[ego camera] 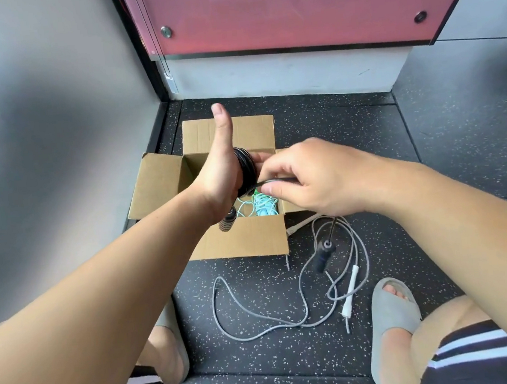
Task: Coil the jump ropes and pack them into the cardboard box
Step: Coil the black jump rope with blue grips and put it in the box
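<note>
A black jump rope (246,170) is wound in a tight coil round the fingers of my left hand (221,170), which is held above the open cardboard box (244,239). That hand's thumb points up and its fingers reach straight through the coil. My right hand (310,179) pinches the rope's free strand just right of the coil. One black handle (226,223) dangles below my left wrist; the other black handle (323,255) hangs under my right hand. A teal jump rope (261,208) lies inside the box.
A grey jump rope (291,322) with white handles (350,291) sprawls on the speckled black floor in front of the box. My feet in grey slides (391,321) flank it. A grey wall stands on the left and a pink panel behind the box.
</note>
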